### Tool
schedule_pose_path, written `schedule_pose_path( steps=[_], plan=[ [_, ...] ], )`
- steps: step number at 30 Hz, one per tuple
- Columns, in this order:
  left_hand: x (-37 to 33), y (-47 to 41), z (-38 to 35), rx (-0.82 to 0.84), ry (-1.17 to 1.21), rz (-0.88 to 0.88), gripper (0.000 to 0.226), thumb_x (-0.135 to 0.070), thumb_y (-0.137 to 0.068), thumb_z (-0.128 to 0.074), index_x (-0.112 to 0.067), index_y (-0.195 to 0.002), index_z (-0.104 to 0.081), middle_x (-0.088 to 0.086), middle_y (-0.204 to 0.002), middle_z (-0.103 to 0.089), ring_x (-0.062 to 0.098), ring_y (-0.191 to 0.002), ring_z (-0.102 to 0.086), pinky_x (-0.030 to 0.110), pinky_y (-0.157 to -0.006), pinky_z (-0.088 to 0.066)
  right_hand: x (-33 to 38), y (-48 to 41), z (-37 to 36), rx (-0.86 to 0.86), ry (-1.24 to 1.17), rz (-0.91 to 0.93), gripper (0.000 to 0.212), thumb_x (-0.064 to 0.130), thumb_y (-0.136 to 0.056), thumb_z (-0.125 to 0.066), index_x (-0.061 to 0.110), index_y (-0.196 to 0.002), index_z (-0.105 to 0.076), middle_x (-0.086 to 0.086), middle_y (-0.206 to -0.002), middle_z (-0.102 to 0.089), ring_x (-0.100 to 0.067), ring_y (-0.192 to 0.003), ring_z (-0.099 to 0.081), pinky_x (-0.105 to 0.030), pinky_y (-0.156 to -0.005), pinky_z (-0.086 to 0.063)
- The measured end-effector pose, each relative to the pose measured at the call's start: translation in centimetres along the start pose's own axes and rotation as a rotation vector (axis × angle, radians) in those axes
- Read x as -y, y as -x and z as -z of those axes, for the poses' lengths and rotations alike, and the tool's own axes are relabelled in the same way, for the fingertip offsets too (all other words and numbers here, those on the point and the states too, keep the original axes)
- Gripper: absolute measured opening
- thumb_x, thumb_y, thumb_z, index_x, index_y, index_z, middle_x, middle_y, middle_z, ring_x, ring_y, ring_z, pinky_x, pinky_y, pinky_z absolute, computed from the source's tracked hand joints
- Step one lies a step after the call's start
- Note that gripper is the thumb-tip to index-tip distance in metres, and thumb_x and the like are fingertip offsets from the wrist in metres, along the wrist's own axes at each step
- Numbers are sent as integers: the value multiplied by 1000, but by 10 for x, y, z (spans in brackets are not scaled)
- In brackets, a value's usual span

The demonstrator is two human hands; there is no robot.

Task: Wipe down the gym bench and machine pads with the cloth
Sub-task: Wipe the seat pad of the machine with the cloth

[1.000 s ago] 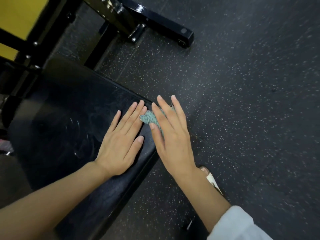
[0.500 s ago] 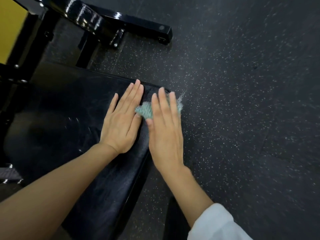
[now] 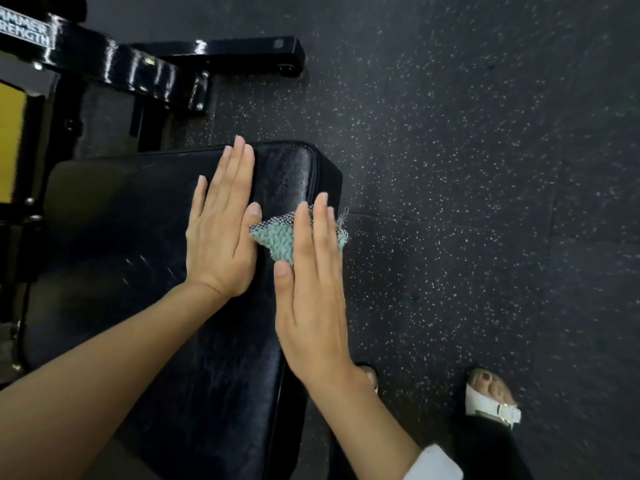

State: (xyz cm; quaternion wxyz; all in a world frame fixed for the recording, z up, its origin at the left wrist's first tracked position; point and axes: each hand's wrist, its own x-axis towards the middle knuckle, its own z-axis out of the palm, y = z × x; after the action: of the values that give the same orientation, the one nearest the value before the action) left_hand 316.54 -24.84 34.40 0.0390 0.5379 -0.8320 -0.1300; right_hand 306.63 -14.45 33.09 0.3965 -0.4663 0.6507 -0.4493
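Observation:
A black padded bench (image 3: 145,258) fills the left and middle of the head view, its rounded far corner at upper centre. A small teal knitted cloth (image 3: 277,240) lies on the pad's right edge. My right hand (image 3: 315,289) presses flat on the cloth with straight fingers, covering most of it. Just left of the cloth, my left hand (image 3: 221,233) rests flat on the pad, fingers straight and reaching toward the far edge.
The black steel machine frame (image 3: 138,74) with a white brand label runs across the upper left, and a yellow panel (image 3: 10,143) shows at the left edge. Speckled dark rubber floor (image 3: 485,202) spreads to the right. My sandalled foot (image 3: 491,400) stands at lower right.
The view has swung so the bench's far corner now shows. Both flat hands lie closer to that end, the right still on the cloth, which shows more between the hands.

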Motion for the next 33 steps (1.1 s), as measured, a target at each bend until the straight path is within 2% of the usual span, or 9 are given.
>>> schedule_pose_path(
  steps=[3,8,13,15,19,23,29,33],
  plan=[
    [3,-1,-1,-11,-2,-19,61,-36,-102,-16,-14,-158,-12,-4,-166,-6,5,-152,-1,35,-124,2,2,2,-7,-55,-123,-50,57,29,-105,-26,17,-157,-5,4,-166,3,-10,-152,4,-39,-124,-7],
    [3,1,1,-18,20,-50,61,-38,-102,-14,-14,-158,-11,-2,-166,-7,4,-152,-1,35,-124,2,-1,-24,-11,-142,-202,-71,58,36,-105,-22,16,-157,-6,4,-166,-2,-7,-152,2,-41,-124,-9],
    [6,1,0,-21,18,-67,61,-36,-101,-15,-17,-159,-9,-5,-167,-5,3,-151,-1,34,-124,3,-4,-63,-5,-164,-127,-111,64,44,-102,-14,13,-157,-8,-1,-166,-8,-10,-152,-3,-34,-121,15],
    [6,1,1,-22,25,-66,62,-37,-100,-14,-17,-159,-9,-5,-166,-5,3,-151,-1,34,-123,3,-4,-69,-4,-189,-51,-94,72,47,-97,-8,7,-157,-10,-8,-164,-15,-15,-152,-10,-33,-119,19],
    [6,0,0,-26,37,-60,60,-31,-101,-17,-17,-159,-10,-5,-167,-5,2,-151,-1,35,-124,4,-7,-63,-8,-181,-138,-66,74,47,-97,-11,4,-156,-9,-12,-164,-13,-17,-152,-8,-29,-121,13],
    [6,1,0,-25,36,-56,60,-30,-101,-18,-17,-159,-10,-4,-167,-5,2,-151,0,37,-124,3,-6,-38,-11,-153,-172,-47,67,42,-100,-16,7,-156,-6,-8,-166,-7,-14,-153,-1,-36,-124,2],
    [7,1,0,-24,27,-70,62,-37,-100,-14,-18,-158,-8,-4,-167,-5,-1,-150,0,23,-119,9,-3,-1,-17,-145,-111,-28,60,33,-104,-21,7,-157,-8,-7,-166,-6,-14,-153,1,-35,-124,-1],
    [6,1,0,-26,29,-73,61,-35,-101,-14,-17,-158,-9,-2,-167,-6,2,-151,-1,35,-124,3,-6,-16,-12,-118,-206,-53,56,32,-107,-21,9,-157,-9,-5,-166,-6,-11,-152,1,-31,-124,-5]
  ],
)
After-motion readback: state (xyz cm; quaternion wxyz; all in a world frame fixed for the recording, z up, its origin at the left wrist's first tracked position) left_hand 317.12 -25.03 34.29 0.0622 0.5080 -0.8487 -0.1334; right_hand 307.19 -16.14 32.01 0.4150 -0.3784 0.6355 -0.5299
